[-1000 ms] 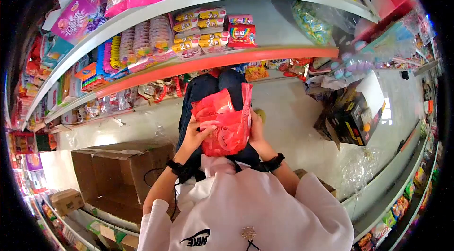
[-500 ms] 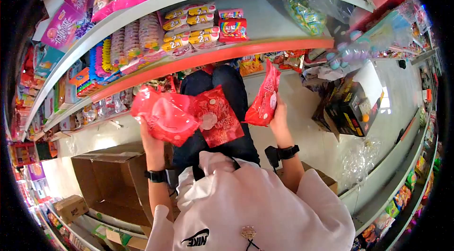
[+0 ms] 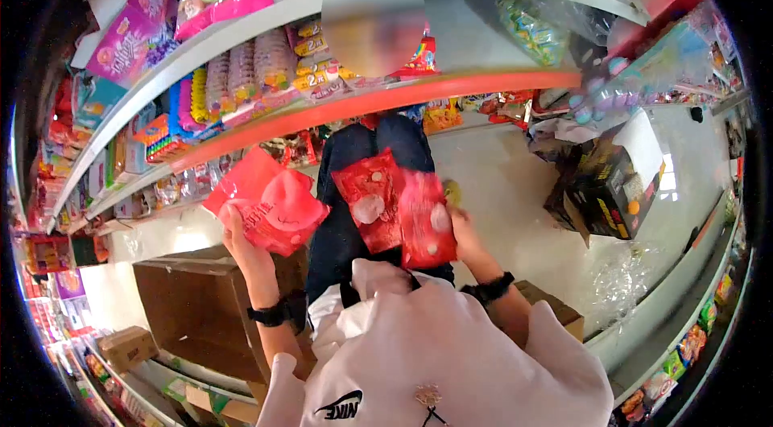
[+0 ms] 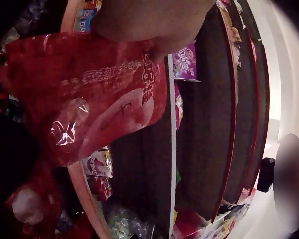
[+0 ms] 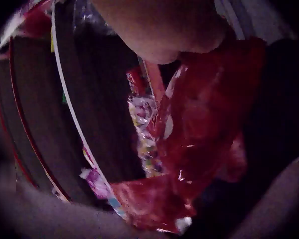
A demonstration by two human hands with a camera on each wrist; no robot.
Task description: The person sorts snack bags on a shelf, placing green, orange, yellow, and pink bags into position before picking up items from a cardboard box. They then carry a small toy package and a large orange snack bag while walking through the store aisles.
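My left hand (image 3: 251,254) pinches a red plastic candy bag (image 3: 272,203) by its edge, left of the knees. Pale print and a curved line mark this bag, whose front also fills much of the left wrist view (image 4: 104,94). A second red bag (image 3: 427,226) is gripped at its right side by my right hand (image 3: 469,242), over the right thigh. Between them a third red bag (image 3: 366,198) with a pale round spot lies on the dark-trousered lap. The right-hand bag overlaps its edge in the head view.
Shelves of packaged sweets stand in front, with an orange-red shelf edge (image 3: 475,82) just beyond the knees. An open cardboard box (image 3: 189,310) sits on the floor at left. At right are a black carton (image 3: 616,193) and crumpled clear plastic (image 3: 620,282).
The red bags were together between both hands, then my hands parted with one bag each, leaving one on the lap. Since then my right hand has brought its bag back left over the lap.
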